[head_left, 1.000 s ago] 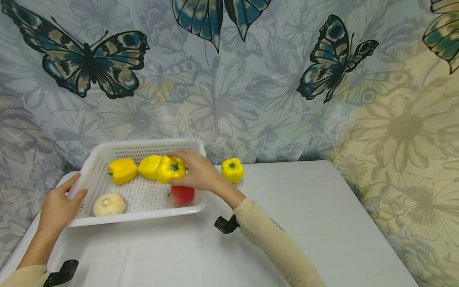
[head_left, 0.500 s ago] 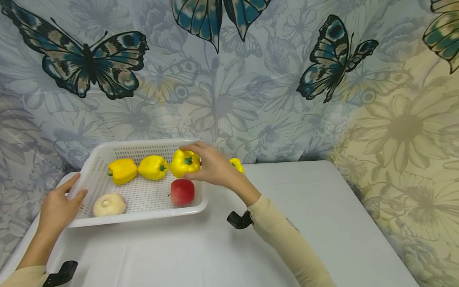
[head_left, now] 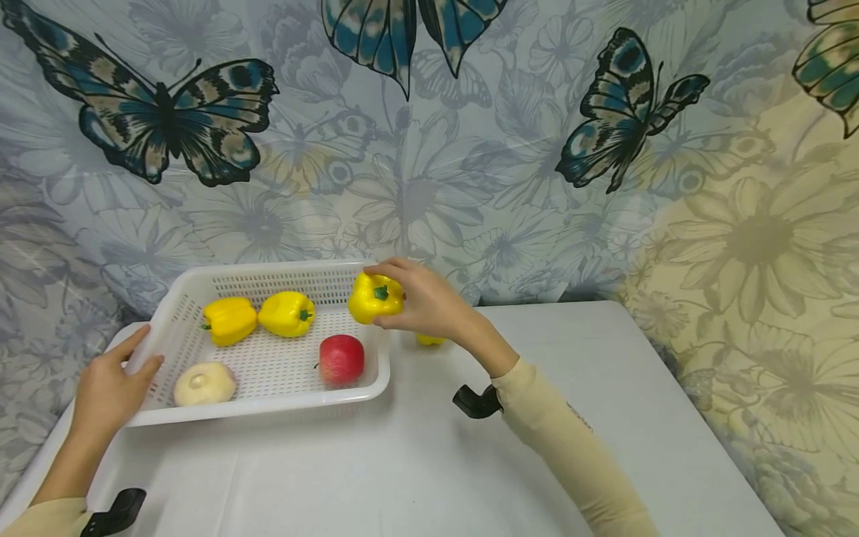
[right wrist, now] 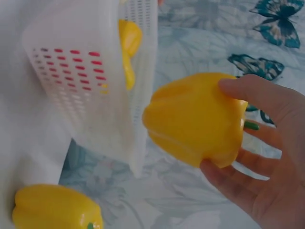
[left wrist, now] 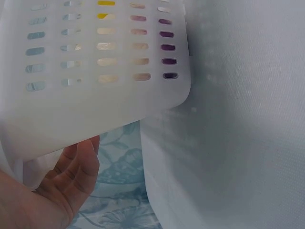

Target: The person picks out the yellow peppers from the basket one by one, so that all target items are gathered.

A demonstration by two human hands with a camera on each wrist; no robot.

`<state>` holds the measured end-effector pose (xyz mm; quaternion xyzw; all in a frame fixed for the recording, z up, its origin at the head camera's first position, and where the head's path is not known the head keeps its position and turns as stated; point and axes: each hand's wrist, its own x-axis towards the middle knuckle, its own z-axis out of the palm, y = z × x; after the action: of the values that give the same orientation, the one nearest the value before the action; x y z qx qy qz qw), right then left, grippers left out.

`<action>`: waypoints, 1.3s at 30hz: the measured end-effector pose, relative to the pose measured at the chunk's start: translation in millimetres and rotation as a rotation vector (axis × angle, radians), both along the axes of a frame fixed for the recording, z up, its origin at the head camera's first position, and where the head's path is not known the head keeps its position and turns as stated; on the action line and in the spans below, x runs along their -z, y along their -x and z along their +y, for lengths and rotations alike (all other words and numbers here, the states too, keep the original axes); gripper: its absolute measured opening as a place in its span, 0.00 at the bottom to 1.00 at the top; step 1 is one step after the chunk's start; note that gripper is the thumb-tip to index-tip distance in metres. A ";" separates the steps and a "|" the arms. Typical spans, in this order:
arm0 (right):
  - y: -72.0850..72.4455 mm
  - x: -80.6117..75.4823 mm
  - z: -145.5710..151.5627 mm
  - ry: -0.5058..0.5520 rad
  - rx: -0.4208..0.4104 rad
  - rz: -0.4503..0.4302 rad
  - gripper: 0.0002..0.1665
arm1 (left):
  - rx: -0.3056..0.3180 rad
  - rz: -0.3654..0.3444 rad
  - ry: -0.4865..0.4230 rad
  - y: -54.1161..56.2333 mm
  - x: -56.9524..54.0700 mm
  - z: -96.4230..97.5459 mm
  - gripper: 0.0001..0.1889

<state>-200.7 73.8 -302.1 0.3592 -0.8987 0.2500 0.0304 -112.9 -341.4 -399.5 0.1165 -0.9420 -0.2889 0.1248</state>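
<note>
A right hand [head_left: 426,302] pinches a yellow pepper [head_left: 376,300], thumb on one side and fingers on the other, in the air by the back right corner of a white basket [head_left: 268,409]. In the right wrist view the green stem points toward the palm; whether the pepper touches the rim is hard to tell. The right forearm, in a cream sleeve [head_left: 570,447], slants up from the lower right.

The left hand [head_left: 110,384] grips the basket's left end with fingers curled under the rim, seemingly to steady it.

The handling looks partway through: the held pepper is lifted but not yet set down, and putting it down appears to be what is left of this step. Inside the basket, a second pepper [head_left: 230,321] and a third pepper [head_left: 286,313] lie side by side toward the back, touching or nearly so. An apple [head_left: 341,360] sits front right, a pale bulb [head_left: 205,383] front left; neither hand touches these four. A fourth pepper [head_left: 431,339] lies on the white table [head_left: 537,447] outside the basket's right end, mostly hidden behind the right hand. Beyond is a backdrop [head_left: 416,186] printed with butterflies.
</note>
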 end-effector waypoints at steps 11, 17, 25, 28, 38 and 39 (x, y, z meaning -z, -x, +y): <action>-0.1 -1.2 23.3 -0.003 0.001 0.016 0.38 | -0.011 -0.002 -0.006 0.1 2.8 0.2 0.30; 2.3 0.2 43.1 0.039 0.030 -0.037 0.39 | -0.012 0.001 -0.007 0.2 4.2 0.9 0.30; 3.8 1.9 64.3 0.018 0.054 -0.032 0.40 | -0.012 -0.010 -0.016 0.2 4.7 -0.2 0.31; 5.3 1.7 72.5 0.014 0.057 -0.029 0.40 | -0.010 -0.005 -0.015 0.3 3.7 -0.6 0.30; 11.3 -1.9 101.0 -0.011 0.071 -0.083 0.41 | -0.004 0.008 -0.002 1.5 0.2 -2.9 0.30; 11.9 -2.0 103.8 -0.020 0.077 -0.087 0.42 | -0.004 0.008 0.000 1.3 0.5 -2.8 0.30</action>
<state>-212.6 177.6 -300.0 0.3133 -0.9148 0.2549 -0.0027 -114.2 -344.2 -400.0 0.1174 -0.9412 -0.2893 0.1292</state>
